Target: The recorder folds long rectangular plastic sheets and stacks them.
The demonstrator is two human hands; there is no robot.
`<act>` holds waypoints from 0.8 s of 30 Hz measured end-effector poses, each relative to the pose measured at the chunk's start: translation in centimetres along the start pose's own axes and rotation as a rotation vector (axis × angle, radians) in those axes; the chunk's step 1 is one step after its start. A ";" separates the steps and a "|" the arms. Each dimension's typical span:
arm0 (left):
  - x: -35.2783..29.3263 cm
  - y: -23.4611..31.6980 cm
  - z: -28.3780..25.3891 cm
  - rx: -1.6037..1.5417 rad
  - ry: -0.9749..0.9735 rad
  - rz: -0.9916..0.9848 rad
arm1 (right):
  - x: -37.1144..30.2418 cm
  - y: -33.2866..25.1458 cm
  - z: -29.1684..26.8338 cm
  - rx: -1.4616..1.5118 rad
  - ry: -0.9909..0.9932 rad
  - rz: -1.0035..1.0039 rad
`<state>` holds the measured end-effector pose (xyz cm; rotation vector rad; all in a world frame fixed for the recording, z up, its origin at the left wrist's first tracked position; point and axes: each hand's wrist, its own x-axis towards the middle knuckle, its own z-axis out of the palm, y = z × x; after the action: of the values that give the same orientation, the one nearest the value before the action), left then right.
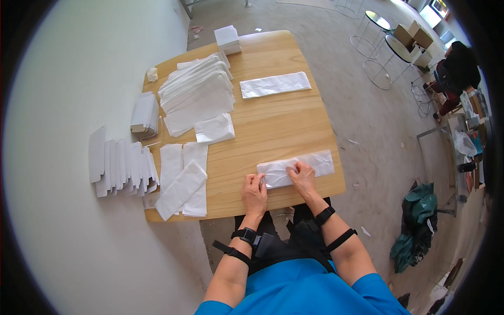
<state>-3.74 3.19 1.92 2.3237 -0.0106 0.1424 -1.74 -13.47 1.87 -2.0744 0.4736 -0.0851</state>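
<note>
A thin, wrinkled white folded sheet point(278, 169) lies near the front right edge of the table; whether it is paper or plastic I cannot tell. My left hand point(254, 193) is closed at its left end, thumb and fingers pinching the corner. Over the middle of the same sheet, my right hand point(303, 179) has its fingertips pinched together on the upper layer. The sheet's right end lies free, looking more see-through there. Farther back rests a similar white folded strip point(275, 85), touched by neither hand.
Overlapping white sheets point(197, 89) fill the table's back left. More white strips point(181, 190) lie crossed at the front left. Flat white cartons point(123, 167) stand along the wall, and small white boxes point(228, 40) sit at the far edge. A person point(455, 73) sits at far right.
</note>
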 end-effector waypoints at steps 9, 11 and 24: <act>0.1 -0.6 -0.5 -0.025 -0.054 -0.037 | 0.3 1.9 -4.4 -0.239 0.311 -0.101; 0.3 0.2 -0.9 0.062 0.006 0.054 | 0.7 2.9 -6.7 -0.226 0.381 -0.030; 3.4 3.7 4.6 -0.245 -0.447 -0.020 | 2.1 7.7 -9.2 -0.226 0.318 0.205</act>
<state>-0.13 -2.58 1.82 2.0654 -0.2171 -0.3706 -4.39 -25.16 -0.03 -2.2287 0.9236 -0.2520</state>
